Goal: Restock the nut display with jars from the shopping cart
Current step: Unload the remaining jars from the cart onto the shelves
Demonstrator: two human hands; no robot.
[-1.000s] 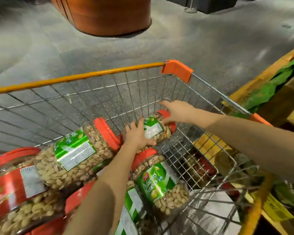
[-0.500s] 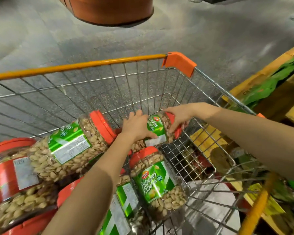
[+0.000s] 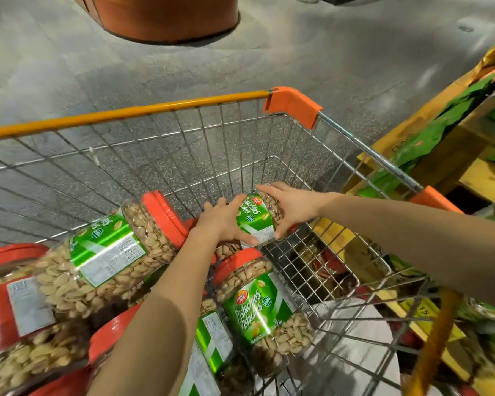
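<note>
Green-label jars (image 3: 256, 220): 4 | red-label jar (image 3: 15, 307): 1 | hands (image 3: 222, 222) (image 3: 293, 204): 2, gripping one

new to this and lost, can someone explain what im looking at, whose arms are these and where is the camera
There is no machine here. The two arms belong to a person, and the single picture comes from a wide-angle camera worn on their head, looking forward and down, which is why straight lines bend near the edges.

Below is a wire shopping cart with an orange-trimmed rim, standing on a grey floor. Lying on their sides in it are clear jars of pistachios with green labels and red lids.

The left hand and right hand grip one jar at the far end of the pile, fingers curled round it from either side.

The yellow and green shapes at the right are part of a store display, too blurred to read.
</note>
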